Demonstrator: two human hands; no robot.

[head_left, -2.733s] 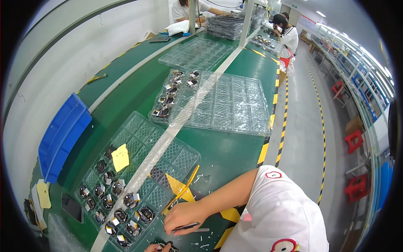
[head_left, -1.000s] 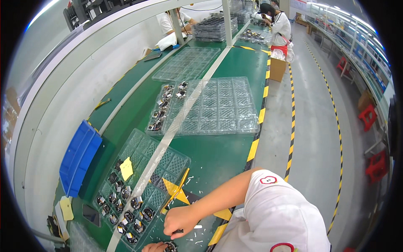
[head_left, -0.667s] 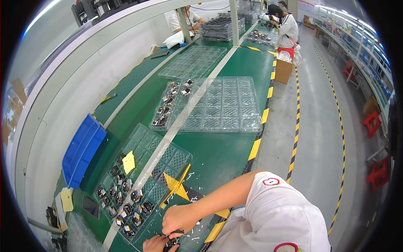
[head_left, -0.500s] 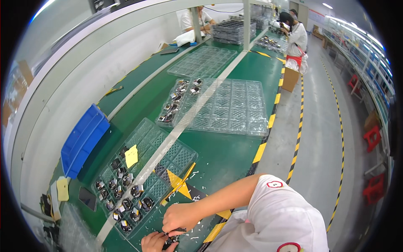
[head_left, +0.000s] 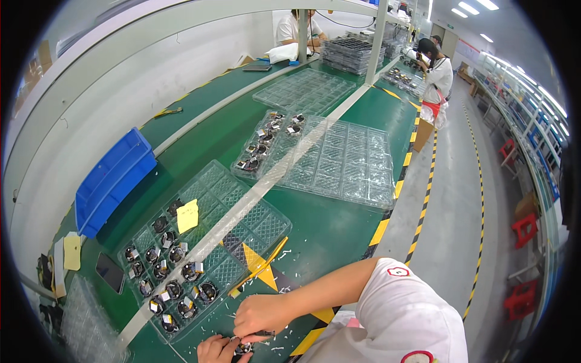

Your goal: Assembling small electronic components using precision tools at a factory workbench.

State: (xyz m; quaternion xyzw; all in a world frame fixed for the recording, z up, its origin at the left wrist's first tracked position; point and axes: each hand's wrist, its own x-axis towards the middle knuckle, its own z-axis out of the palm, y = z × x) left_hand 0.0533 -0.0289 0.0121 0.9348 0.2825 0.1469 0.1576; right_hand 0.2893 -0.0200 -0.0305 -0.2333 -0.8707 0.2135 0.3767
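bracing a small round module [head_left: 244,348] against the green benchtop [head_left: 321,230], low in view between six and seven o'clock, with left hand [head_left: 216,349] at nine o'clock of the module, fingers curled and grasping its edge. gripping a slim dark tool [head_left: 265,333] in bunched fingers of right hand [head_left: 260,316], at one o'clock from the module; cannot tell whether touching it, with the tip hidden.

likely to handle as light, with a stiff ring, limp wires and a slick shell; probably fragile toward the middle. best held by the outer rim, from opposite edges, sparing the wires.

compare with like modules [head_left: 208,292] at eleven o'clock: black, circular, dotted with white and yellow blocks, nested in cells of a clear tray [head_left: 266,225], thin, glossy and diamond-textured. note also a flat yellow paper slip [head_left: 188,216] on that tray, a slender yellow tool [head_left: 266,264] between twelve and one o'clock, wispy white scraps [head_left: 277,348] at three o'clock, and a smooth, rigid-looking blue bin [head_left: 115,184] between ten and eleven.
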